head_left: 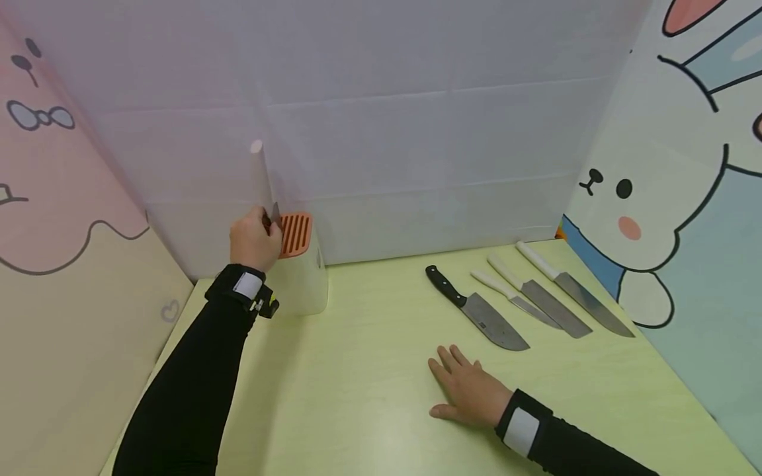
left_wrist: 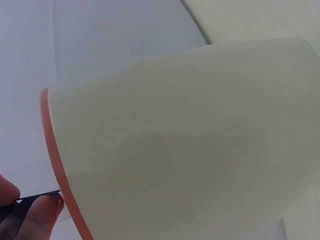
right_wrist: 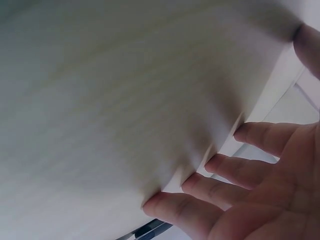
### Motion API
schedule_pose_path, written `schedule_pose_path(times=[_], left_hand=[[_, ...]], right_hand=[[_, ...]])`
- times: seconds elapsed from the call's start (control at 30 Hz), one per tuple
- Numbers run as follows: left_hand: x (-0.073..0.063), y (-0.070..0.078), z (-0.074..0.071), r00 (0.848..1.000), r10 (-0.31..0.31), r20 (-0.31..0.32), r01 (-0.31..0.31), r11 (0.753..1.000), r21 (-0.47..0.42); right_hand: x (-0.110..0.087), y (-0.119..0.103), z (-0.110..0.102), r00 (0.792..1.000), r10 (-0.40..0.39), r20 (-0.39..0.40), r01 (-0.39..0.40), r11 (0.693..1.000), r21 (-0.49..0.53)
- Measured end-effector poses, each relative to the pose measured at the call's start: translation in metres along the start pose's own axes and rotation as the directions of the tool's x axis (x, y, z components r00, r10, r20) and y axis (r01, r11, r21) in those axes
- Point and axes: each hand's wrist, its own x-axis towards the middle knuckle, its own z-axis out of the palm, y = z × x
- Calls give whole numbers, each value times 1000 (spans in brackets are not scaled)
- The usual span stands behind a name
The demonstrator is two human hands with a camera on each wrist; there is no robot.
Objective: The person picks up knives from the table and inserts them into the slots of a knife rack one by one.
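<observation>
My left hand (head_left: 254, 239) is at the top of a white knife block (head_left: 300, 284) with an orange slotted lid (head_left: 296, 235). Between thumb and fingers it pinches a knife (head_left: 276, 213) with a dark handle, mostly hidden by the hand. In the left wrist view the thin blade (left_wrist: 40, 195) reaches to the orange rim. A long white handle (head_left: 259, 173) rises just behind this hand, its lower end hidden. Fingers spread, my right hand (head_left: 473, 395) rests on the table in front of a black-handled knife (head_left: 476, 311), with fingertips on the tabletop.
Right of the black-handled knife, three white-handled knives lie side by side: a narrow one (head_left: 518, 301), a square-ended one (head_left: 553, 307) and a long one (head_left: 577, 291). The pale yellow table (head_left: 357, 370) meets a white back wall (head_left: 417, 152), with cartoon-printed panels on both sides.
</observation>
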Motion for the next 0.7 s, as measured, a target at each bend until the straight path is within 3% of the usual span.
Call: schedule_pose_path(times=[0.43,0.7], left_hand=[[-7,-10,10,1000,-20,1,20,1000,9],[-9,-15,14,1000,1,-12,-1,1000,-7]], right_hand=[[-1,-1,0,1000,-1,-8,1,1000,-10],[-1,0,2,1000,2,-9,-2,1000,-7]])
